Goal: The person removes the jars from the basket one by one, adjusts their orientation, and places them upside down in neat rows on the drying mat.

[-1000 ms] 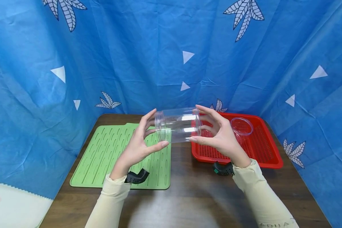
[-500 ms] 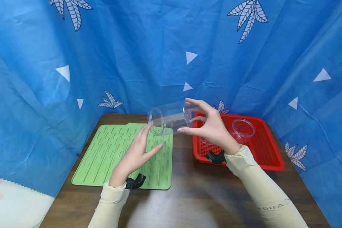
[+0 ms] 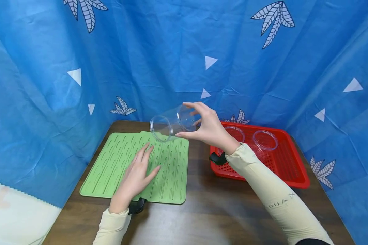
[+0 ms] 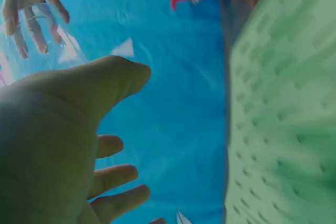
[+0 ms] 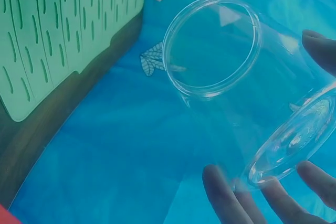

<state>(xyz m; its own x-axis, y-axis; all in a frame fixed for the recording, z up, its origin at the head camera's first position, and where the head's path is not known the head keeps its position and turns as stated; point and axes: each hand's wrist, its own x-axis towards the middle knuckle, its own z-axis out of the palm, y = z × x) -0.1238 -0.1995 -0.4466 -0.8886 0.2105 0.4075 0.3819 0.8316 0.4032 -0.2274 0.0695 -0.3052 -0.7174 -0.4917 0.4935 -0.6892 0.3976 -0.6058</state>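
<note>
A clear plastic jar (image 3: 173,123) hangs in the air above the back right of the green drying mat (image 3: 116,163). My right hand (image 3: 210,127) grips it around its base end, thumb below and fingers above. The jar is tilted on its side, its uncovered mouth facing left and toward me. In the right wrist view the jar (image 5: 231,93) shows its threaded rim and round base, with nothing visible inside. Over the mat is my left hand (image 3: 135,178), apart from the jar, its fingers spread and holding nothing. The left wrist view shows its thumb (image 4: 121,74) stretched out.
A red plastic basket (image 3: 294,163) stands on the right of the brown wooden table (image 3: 196,217). Inside it are clear round containers, one with its rim (image 3: 265,140) visible at the right. A blue patterned curtain (image 3: 159,61) encloses the back and sides.
My left hand has let go of the jar's mouth end and moved down toward me. The right hand has carried the jar left and slightly up, turning its mouth toward me.
</note>
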